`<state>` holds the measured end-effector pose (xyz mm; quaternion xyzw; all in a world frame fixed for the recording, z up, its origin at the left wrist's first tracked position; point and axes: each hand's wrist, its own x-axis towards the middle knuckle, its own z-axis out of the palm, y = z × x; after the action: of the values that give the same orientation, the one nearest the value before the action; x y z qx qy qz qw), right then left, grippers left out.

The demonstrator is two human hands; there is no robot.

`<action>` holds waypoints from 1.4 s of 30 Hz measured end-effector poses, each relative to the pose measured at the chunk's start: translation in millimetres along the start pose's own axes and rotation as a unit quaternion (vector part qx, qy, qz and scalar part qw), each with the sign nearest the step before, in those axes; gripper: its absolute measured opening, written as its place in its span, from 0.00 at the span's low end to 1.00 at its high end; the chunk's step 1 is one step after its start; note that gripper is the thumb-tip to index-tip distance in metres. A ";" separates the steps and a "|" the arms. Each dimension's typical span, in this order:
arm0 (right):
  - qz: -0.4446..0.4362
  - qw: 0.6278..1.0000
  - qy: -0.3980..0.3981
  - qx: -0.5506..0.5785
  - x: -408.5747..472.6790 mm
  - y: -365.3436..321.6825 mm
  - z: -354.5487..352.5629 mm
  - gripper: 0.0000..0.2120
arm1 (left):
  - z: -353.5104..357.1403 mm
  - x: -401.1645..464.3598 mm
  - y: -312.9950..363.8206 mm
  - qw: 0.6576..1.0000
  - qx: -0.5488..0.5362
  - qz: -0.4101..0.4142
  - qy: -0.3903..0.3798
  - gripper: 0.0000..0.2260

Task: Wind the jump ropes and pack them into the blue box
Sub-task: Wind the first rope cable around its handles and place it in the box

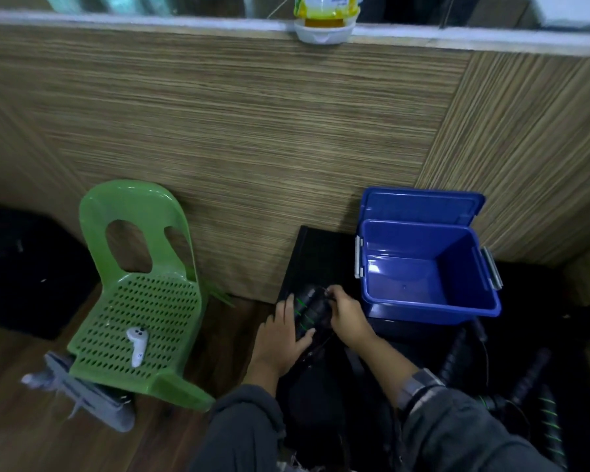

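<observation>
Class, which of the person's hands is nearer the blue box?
Right. The right hand is just beside the blue box; the left hand is farther away, across the jump rope handles.

This looked like a corner of an office or a shop, beside a counter. A tall partition (pixel 252 137) faced in striped wood-grain laminate rose from a dark wooden floor (pixel 31 437), topped by a pale ledge (pixel 150 18) with glass behind it. A bottle of yellow liquid (pixel 326 15) stood on that ledge. A green plastic chair (pixel 143 301) leaned against the partition, with a white handheld controller (pixel 137 345) on its seat.
</observation>
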<state>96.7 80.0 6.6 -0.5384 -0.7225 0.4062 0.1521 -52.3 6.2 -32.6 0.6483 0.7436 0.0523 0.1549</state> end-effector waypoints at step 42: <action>-0.026 0.924 -0.016 0.381 -9.5 -61.4 -214.1 0.09 | -196.9 95.8 213.7 0.827 -0.494 0.141 0.225 0.18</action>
<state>200.8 156.5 188.3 -0.4139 -0.5292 0.6556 0.3446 80.9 157.3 197.7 0.5532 0.5326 0.5791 0.2737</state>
